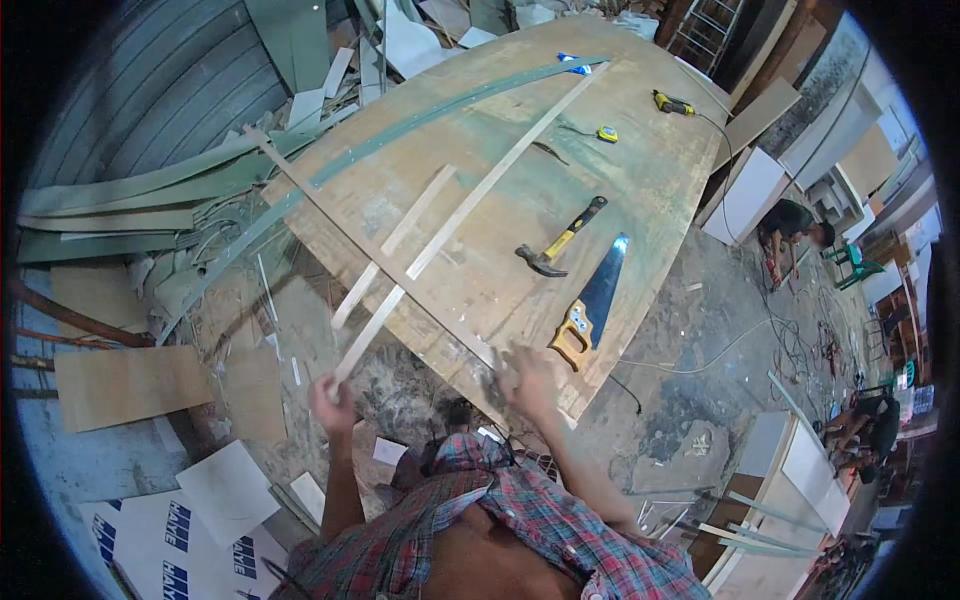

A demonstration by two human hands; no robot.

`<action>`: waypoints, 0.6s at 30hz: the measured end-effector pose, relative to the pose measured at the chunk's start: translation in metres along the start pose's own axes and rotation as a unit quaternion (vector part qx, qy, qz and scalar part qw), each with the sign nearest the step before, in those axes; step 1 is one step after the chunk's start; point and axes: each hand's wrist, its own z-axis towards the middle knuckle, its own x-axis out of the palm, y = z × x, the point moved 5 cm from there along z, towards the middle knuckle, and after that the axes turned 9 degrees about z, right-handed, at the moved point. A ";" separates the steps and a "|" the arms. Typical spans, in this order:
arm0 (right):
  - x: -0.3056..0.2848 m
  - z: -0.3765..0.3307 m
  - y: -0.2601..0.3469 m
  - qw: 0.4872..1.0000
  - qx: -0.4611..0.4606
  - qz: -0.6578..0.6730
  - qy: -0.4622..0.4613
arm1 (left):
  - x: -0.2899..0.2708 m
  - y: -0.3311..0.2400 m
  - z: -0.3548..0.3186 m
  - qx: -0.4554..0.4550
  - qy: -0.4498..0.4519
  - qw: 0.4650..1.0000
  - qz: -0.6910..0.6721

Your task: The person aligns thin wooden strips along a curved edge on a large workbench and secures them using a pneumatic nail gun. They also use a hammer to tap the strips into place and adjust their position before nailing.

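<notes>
My left hand [333,400] is closed round the near end of a long pale wooden strip [480,190], which runs diagonally across the plywood worktop [640,190] toward its far edge. My right hand [530,378] is blurred at the worktop's near edge. It lies beside the orange handle of a hand saw [592,305] and over the near end of a thin lath [370,245]. I cannot make out whether its fingers grip anything. A shorter wooden strip [412,218] lies just left of the long one. A hammer [560,245] with a yellow and black handle rests near the saw.
A long green metal strip [450,110] curves along the worktop's far left edge. A yellow tape measure [607,133] and a yellow power tool [672,102] lie at the far side. Offcuts and boards litter the floor to the left. One person [795,225] crouches at the right, another [870,420] further down.
</notes>
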 end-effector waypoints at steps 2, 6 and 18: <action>0.027 -0.011 0.009 0.999 -0.039 -0.024 0.024 | -0.020 0.000 -0.037 -0.057 0.012 0.998 -0.006; 0.047 -0.007 -0.015 0.997 -0.044 -0.038 0.058 | -0.021 -0.017 -0.093 -0.041 -0.002 0.999 0.003; 0.057 0.007 -0.020 0.997 -0.014 0.035 0.066 | -0.028 0.004 -0.079 -0.139 0.053 0.989 -0.027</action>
